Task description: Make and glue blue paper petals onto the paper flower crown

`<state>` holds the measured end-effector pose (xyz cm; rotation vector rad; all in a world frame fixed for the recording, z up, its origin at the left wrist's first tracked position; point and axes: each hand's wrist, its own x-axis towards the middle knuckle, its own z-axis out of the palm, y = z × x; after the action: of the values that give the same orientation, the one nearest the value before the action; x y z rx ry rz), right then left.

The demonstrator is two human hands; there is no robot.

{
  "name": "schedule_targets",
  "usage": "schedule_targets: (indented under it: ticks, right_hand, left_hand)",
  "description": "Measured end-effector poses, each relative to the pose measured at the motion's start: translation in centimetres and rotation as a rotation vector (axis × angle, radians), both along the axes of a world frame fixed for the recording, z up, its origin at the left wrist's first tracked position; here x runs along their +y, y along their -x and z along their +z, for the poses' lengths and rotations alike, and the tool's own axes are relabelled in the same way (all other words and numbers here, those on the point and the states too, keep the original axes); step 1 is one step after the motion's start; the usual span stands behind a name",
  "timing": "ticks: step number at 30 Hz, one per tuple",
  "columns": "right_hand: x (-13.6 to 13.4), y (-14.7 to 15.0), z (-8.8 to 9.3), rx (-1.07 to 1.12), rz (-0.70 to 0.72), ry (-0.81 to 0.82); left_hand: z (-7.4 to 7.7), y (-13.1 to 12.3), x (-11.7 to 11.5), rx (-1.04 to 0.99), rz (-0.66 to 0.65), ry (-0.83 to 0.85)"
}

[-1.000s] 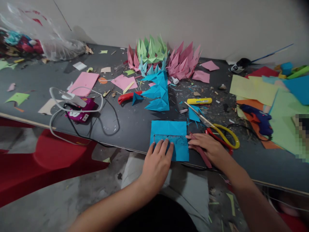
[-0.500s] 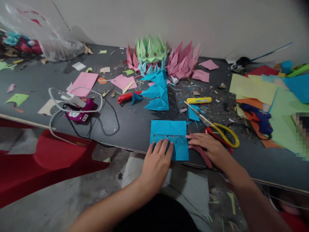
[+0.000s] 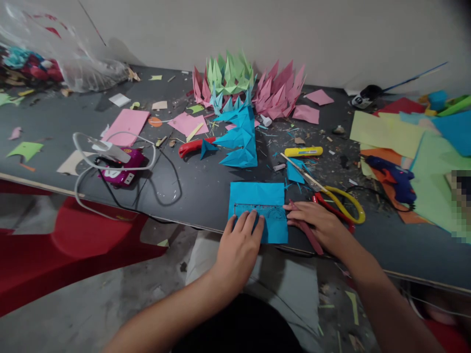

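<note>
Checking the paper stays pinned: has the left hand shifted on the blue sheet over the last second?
No. The left hand rests at the same spot on the blue sheet, by the table edge.

The head camera looks forward and down, close over the table [image 3: 191,196] edge.

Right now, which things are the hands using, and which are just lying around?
In use: blue paper, clear ruler under left hand, pink stick in right hand.
Lying about: yellow scissors, glue stick, red cutter, blue glue gun, folded paper spikes.
</note>
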<state>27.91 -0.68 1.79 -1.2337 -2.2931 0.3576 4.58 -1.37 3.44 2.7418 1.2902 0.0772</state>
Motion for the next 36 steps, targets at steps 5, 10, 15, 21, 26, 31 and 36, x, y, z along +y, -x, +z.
schedule_targets:
  ticks: [5,10,15,21,26,31,36]
  right_hand:
    - [-0.1,0.0,-0.3,0.012,-0.002,0.017]
    - [-0.2,-0.2,-0.1,0.054,-0.048,0.079]
    - [0.9,2.2,2.7,0.257,-0.159,0.173]
    - [5.2,7.7,3.1,0.383,0.082,0.397]
    - [7.0,9.0,1.1,0.456,0.048,0.489]
    - [6.7,8.9,0.9,0.436,0.058,0.523]
    - [6.5,9.0,0.9,0.399,0.077,0.510]
  left_hand:
    - [-0.2,0.0,0.0,-0.001,0.000,-0.016]
    - [-0.3,0.1,-0.1,-0.011,0.007,-0.041]
    - [-0.3,0.2,0.1,0.000,-0.033,-0.068]
    - [-0.4,0.1,0.2,0.009,-0.050,-0.079]
    - [-0.5,-0.1,0.1,-0.016,-0.034,-0.067]
    - [-0.5,-0.2,0.1,-0.026,-0.018,-0.043]
    - [-0.5,-0.2,0.0,-0.035,-0.018,-0.047]
